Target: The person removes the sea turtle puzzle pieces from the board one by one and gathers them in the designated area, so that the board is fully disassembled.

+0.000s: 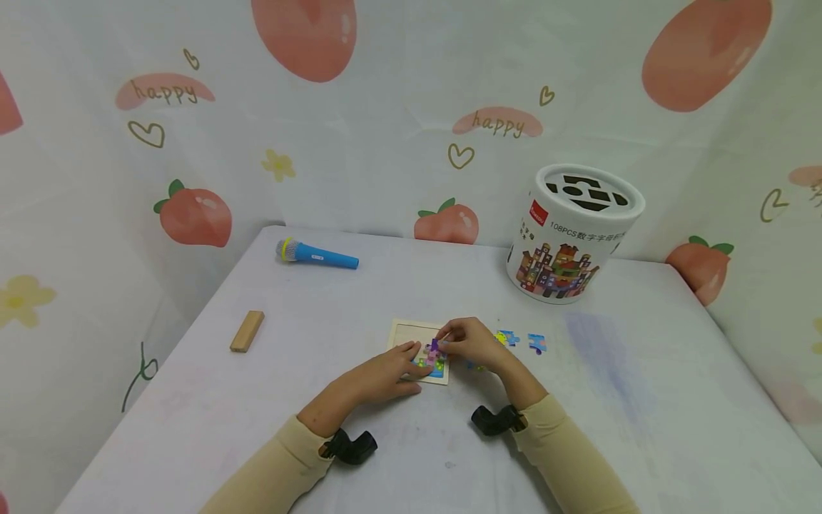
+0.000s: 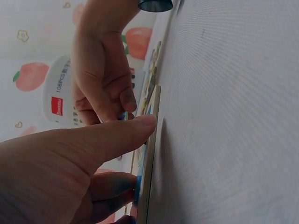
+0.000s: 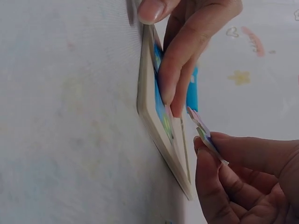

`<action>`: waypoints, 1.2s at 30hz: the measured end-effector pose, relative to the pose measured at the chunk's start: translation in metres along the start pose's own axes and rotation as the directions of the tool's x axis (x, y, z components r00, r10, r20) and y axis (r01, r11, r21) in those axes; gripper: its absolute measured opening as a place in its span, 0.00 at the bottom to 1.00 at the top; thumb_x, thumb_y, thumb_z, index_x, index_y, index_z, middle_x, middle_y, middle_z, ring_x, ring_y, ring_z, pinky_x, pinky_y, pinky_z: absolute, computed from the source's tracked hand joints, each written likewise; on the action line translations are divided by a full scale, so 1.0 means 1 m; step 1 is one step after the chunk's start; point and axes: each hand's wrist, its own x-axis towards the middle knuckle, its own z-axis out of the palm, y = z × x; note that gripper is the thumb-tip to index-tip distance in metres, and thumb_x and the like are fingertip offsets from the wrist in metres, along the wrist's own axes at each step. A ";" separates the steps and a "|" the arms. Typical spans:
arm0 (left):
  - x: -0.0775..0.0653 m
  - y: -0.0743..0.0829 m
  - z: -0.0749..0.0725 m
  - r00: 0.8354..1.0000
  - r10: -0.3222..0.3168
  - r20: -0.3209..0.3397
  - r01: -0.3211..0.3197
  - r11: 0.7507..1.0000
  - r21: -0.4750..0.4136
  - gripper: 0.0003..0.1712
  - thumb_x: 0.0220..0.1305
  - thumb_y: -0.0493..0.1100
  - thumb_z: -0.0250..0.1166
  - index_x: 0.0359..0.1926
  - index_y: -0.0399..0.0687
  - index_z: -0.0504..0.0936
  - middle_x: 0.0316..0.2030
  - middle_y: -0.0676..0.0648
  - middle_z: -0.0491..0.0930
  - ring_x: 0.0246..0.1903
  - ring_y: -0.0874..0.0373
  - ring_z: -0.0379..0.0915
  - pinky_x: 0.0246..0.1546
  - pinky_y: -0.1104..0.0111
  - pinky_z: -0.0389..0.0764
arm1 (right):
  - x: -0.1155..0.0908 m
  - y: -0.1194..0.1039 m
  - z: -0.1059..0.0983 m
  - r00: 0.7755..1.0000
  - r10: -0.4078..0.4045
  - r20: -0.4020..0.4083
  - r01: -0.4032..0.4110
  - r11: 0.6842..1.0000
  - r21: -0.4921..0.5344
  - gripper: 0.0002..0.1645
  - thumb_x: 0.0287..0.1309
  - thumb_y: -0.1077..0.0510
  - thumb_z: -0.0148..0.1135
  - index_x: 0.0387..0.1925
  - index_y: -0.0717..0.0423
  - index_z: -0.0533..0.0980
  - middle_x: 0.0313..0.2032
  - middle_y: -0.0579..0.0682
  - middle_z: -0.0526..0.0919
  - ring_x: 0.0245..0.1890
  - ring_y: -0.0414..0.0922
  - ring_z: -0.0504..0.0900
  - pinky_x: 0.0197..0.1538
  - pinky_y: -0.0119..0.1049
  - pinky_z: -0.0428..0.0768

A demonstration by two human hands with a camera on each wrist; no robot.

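A light wooden puzzle tray [image 1: 403, 330] lies on the white table, part-filled with colourful jigsaw pieces [image 1: 438, 371] along its near side. My left hand [image 1: 385, 373] rests over the tray with its fingers extended, fingertips on the pieces; in the left wrist view its thumb [image 2: 133, 130] lies at the tray's edge. At the tray's right side, my right hand [image 1: 474, 344] pinches a jigsaw piece [image 3: 211, 144] between thumb and forefinger. That piece is tilted above the tray in the right wrist view, with a pinkish part [image 3: 196, 117] sticking out beyond the fingertips.
Loose jigsaw pieces [image 1: 537, 343] lie right of the tray, some partly behind my right hand. A white printed bucket [image 1: 565, 235] stands at the back right. A blue toy microphone [image 1: 324, 256] lies at the back left, with a wooden block [image 1: 247, 331] nearer.
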 end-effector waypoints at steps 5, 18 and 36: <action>0.000 0.000 0.000 1.000 0.000 0.000 0.000 1.000 -0.005 0.23 0.65 0.47 0.59 0.60 0.51 0.74 0.69 0.36 0.53 0.71 0.43 0.45 0.66 0.53 0.61 | -0.004 0.003 -0.006 0.999 0.007 -0.032 -0.007 1.000 -0.006 0.10 0.58 0.61 0.61 0.40 0.63 0.78 0.29 0.51 0.82 0.27 0.39 0.78 0.35 0.31 0.79; 0.001 0.001 0.002 1.000 -0.026 0.002 0.026 1.000 0.001 0.24 0.65 0.48 0.59 0.61 0.53 0.73 0.70 0.39 0.53 0.71 0.45 0.45 0.67 0.53 0.59 | -0.019 0.014 -0.026 0.997 0.069 -0.041 -0.067 0.997 0.050 0.14 0.58 0.60 0.61 0.43 0.66 0.77 0.31 0.51 0.81 0.29 0.39 0.79 0.40 0.36 0.83; 0.001 0.001 0.005 1.000 -0.015 -0.022 0.015 1.000 -0.017 0.23 0.64 0.47 0.60 0.59 0.51 0.75 0.70 0.38 0.54 0.71 0.45 0.45 0.67 0.53 0.59 | -0.046 0.027 -0.048 0.969 0.143 -0.202 -0.127 0.988 0.092 0.16 0.59 0.58 0.60 0.43 0.67 0.77 0.34 0.52 0.81 0.27 0.38 0.79 0.33 0.33 0.81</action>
